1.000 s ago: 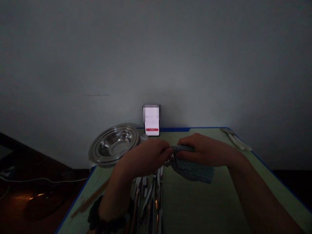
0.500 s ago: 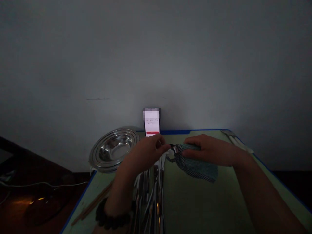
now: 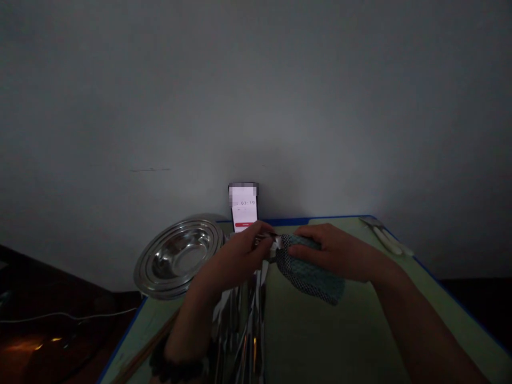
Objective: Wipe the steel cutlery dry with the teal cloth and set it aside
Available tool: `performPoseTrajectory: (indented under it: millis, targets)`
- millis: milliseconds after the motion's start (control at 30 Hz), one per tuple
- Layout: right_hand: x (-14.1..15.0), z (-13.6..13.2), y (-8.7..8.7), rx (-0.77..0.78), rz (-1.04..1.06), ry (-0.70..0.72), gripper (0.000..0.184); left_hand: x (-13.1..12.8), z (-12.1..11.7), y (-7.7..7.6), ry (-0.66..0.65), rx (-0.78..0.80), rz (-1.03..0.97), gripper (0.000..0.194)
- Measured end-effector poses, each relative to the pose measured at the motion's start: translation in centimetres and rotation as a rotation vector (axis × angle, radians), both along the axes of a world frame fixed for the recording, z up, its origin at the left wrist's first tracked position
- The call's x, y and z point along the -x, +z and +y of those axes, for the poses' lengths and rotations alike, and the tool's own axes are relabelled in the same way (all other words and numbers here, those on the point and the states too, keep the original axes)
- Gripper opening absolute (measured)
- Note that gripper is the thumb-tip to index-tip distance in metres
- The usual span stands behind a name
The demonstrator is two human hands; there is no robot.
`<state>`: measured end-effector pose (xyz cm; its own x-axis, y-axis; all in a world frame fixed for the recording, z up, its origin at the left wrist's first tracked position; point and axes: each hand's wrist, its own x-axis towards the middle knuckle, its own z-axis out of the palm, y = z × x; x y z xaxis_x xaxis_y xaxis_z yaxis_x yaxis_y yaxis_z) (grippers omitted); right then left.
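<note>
My left hand (image 3: 242, 253) is closed, with thumb and fingers pinching one end of a shiny metal piece of cutlery (image 3: 277, 243); its exact kind is mostly hidden. Around the other end, my right hand (image 3: 336, 250) grips a blue-green checked cloth (image 3: 316, 280), thumb below and fingers on top. The cloth's loose part hangs down over the green tabletop (image 3: 320, 341). Below my left wrist, several metal utensils (image 3: 250, 330) lie lengthwise in a row, partly covered by the forearm.
Nested steel bowls (image 3: 150, 269) stand at the back left. A lit phone (image 3: 245, 213) leans against the wall (image 3: 256, 106). Wooden chopsticks (image 3: 144, 352) lie at the left, partly hidden. White-handled tools (image 3: 388, 242) rest near the back right corner.
My left hand has come closer to the cloth, so less of the cutlery shows between the hands. Both hands keep their grip. The view has shifted slightly.
</note>
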<state>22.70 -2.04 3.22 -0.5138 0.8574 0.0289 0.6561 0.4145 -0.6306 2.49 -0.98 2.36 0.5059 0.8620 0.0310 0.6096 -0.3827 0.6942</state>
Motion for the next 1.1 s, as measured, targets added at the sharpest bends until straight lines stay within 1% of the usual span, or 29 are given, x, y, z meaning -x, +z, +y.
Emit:
performPoseTrajectory:
  millis: [100, 233, 400, 500, 600, 767, 833, 900, 1000, 1100]
  targets:
    - [-0.1, 0.2, -0.2, 0.043, 0.039, -0.011, 0.031, 0.0, 0.1, 0.4, 0.009, -0.004, -0.048, 0.026]
    - [-0.5, 0.6, -0.5, 0.072, 0.082, -0.04, 0.035, -0.1, 0.7, 0.3, 0.039, -0.02, -0.118, 0.023]
    - [-0.7, 0.9, -0.5, 0.072, 0.113, -0.065, 0.035, 0.8, 1.4, 0.1, 0.013, -0.036, -0.139, 0.029]
    - [-0.4, 0.7, -0.2, 0.076, 0.093, -0.046, 0.033, 1.5, 1.7, 0.0, 0.019, -0.069, -0.159, 0.029]
    - [-0.7, 0.2, 0.4, 0.08, 0.06, -0.016, 0.032, 1.8, 1.7, -0.1, -0.011, -0.072, -0.191, 0.031]
    - [-2.9, -0.7, 1.3, 0.161, -0.014, 0.034, 0.036, 1.0, 0.9, 0.5, -0.055, -0.111, -0.231, 0.035]
    - [-3.7, -0.9, 1.5, 0.187, -0.042, 0.024, 0.037, 0.5, 0.7, 0.7, -0.068, -0.137, -0.217, 0.034]
    - [-4.0, -0.9, 1.6, 0.179, -0.052, 0.011, 0.038, 0.1, 0.5, 0.9, -0.051, -0.159, -0.187, 0.032]
    - [-3.6, -0.7, 1.7, 0.125, -0.044, 0.014, 0.037, 0.0, 0.5, 1.1, 0.009, -0.158, -0.133, 0.026]
    - [-2.9, -0.4, 1.4, 0.101, 0.002, 0.051, 0.031, 0.1, 0.5, 1.5, 0.051, -0.158, -0.083, 0.02]
